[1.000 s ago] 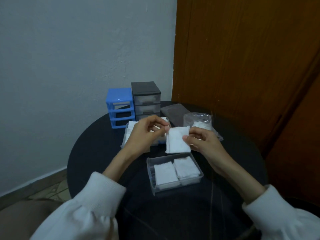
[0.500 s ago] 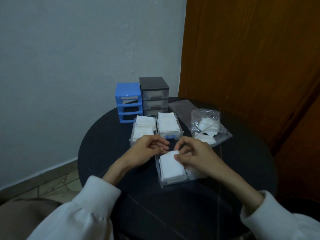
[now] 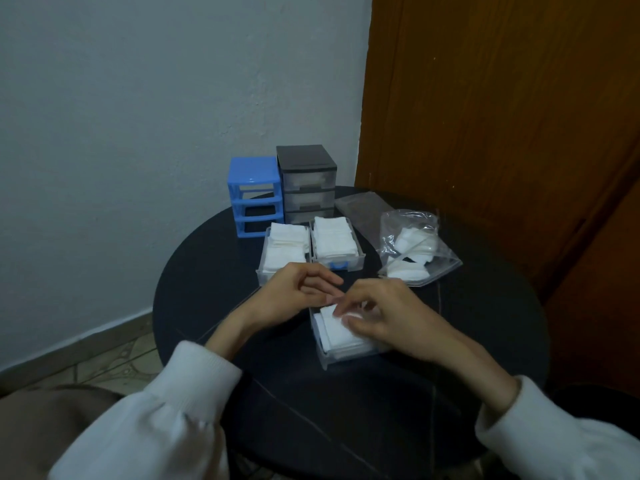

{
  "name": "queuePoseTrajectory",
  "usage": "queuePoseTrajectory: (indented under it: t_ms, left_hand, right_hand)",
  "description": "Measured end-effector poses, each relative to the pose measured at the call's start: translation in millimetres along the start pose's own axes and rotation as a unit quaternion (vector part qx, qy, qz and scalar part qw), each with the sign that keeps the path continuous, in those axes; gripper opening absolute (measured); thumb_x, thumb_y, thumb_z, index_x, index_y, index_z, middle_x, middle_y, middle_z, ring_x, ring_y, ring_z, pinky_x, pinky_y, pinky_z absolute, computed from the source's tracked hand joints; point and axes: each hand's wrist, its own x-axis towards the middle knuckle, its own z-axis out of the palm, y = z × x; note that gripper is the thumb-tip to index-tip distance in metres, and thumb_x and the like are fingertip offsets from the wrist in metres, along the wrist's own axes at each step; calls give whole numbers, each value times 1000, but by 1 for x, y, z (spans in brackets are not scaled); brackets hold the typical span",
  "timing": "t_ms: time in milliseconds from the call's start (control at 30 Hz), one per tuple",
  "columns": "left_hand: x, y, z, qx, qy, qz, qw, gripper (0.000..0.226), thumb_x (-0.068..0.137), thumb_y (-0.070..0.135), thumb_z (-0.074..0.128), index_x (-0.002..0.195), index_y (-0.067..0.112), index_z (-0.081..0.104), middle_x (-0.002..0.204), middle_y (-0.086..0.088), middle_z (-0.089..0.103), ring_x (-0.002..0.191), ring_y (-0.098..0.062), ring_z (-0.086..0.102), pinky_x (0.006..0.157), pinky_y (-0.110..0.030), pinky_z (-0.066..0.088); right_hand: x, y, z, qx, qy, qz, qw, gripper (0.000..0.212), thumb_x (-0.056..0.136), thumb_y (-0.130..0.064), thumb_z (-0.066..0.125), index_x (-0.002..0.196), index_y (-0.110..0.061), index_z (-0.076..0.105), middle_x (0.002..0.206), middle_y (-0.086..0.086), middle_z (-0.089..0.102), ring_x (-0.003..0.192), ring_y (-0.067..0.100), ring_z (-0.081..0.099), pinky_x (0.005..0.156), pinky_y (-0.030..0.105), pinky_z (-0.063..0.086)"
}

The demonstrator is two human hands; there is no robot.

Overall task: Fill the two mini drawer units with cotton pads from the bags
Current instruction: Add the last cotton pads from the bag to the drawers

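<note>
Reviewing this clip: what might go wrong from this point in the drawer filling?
1. The right hand is pressing cotton pads into the near drawer; the stack looks about rim-high, so it may catch when slid into a unit.
2. The two filled drawers behind look heaped, with the same snag risk.
3. The bag lies near the table edge and could slip off.

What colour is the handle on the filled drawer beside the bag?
Blue, on the drawer front; seen in the head view.

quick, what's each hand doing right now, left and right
Left hand: open, loosely curled, holding nothing.
Right hand: fingertips on the white square cotton pads in the nearest clear plastic drawer; grip cannot be told.
</note>
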Motion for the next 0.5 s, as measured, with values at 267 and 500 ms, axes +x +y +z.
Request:
queuePoseTrajectory:
  t_ms: [267,500]
  left_hand:
    - [0,2,4,-7,-12,-15,1000,21,88,4,58,108,6,61,94,-8,72,93,-14,68,83,-21,53]
    - [7,21,2,14,42,23,999,16,91,1,52,103,6,62,99,-10,70,94,-15,67,84,-22,53]
  right_hand:
    - [-5,6,3,15,-25,14,999,13,88,-26,62,99,-28,69,94,-14,63,88,-2,55,78,19,45]
    - [-13,24,-27,-5,83,83,993,15,89,-14,59,96,-24,67,92,-19,60,84,-9,55,77,12,46]
